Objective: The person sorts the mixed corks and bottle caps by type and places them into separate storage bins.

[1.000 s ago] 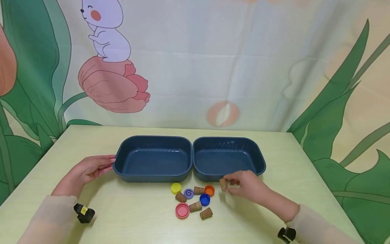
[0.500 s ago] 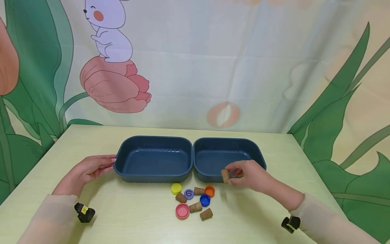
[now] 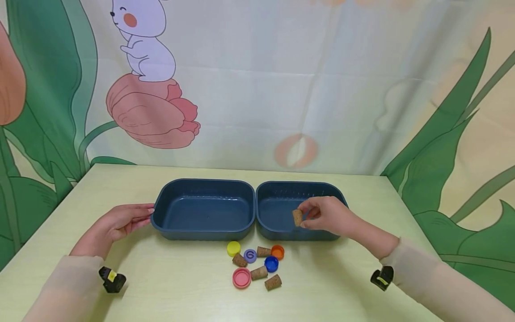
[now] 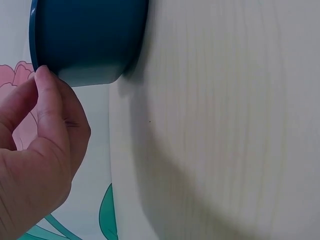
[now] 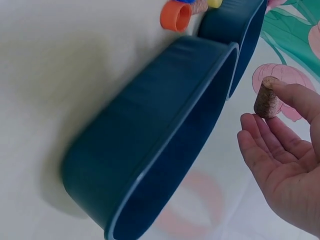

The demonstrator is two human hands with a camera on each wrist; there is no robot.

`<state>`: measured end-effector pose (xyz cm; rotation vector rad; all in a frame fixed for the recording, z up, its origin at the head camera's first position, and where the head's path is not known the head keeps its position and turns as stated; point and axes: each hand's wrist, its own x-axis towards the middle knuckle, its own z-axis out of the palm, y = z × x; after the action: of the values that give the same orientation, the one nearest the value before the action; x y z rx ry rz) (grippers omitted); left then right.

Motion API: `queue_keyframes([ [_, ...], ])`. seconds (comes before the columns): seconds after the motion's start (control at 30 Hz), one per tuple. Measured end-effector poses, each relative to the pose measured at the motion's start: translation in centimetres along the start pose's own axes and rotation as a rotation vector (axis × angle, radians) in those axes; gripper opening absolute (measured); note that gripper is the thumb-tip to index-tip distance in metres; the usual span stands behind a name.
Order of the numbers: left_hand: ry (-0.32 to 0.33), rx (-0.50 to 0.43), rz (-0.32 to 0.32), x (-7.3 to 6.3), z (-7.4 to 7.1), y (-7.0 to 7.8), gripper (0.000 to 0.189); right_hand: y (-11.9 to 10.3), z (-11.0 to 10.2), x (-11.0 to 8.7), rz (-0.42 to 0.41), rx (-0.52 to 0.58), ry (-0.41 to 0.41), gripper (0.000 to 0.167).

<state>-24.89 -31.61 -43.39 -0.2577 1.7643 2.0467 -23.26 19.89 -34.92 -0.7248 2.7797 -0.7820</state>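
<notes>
My right hand (image 3: 327, 215) pinches a cork (image 3: 297, 218) between thumb and fingertips, above the near part of the right blue bin (image 3: 277, 235). In the right wrist view the cork (image 5: 266, 98) is tilted and held higher than the bin's rim. At the far left, my left hand (image 3: 122, 222) has its fingers stretched out, fingertips right at the rim of the left blue bin (image 3: 201, 235); the left wrist view shows a fingertip against that bin's corner (image 4: 85, 45). Inside, both bins show bare bottoms, the right one partly hidden by my hand.
In front of the bins lie several corks (image 3: 273, 282) mixed with bottle caps: yellow (image 3: 234, 248), purple (image 3: 250, 256), orange (image 3: 277, 252), blue (image 3: 271, 264) and a larger pink one (image 3: 242, 278). A printed curtain (image 3: 249, 89) hangs behind the table (image 3: 169, 286).
My right hand has lifted the cork up and away from me, from in front of the right bin to over it. The left hand keeps its place at the left bin.
</notes>
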Motion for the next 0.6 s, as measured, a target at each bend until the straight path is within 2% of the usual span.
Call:
queue_keyframes([
  [0.3,0.008,0.016,0.000,-0.1,0.0,0.0,0.034,0.3,-1.7,1.9,0.011,0.007,-0.036,0.030],
  [0.6,0.015,0.019,0.001,-0.1,0.1,0.1,0.033,1.1,-3.0,4.1,0.011,0.088,-0.057,0.036],
])
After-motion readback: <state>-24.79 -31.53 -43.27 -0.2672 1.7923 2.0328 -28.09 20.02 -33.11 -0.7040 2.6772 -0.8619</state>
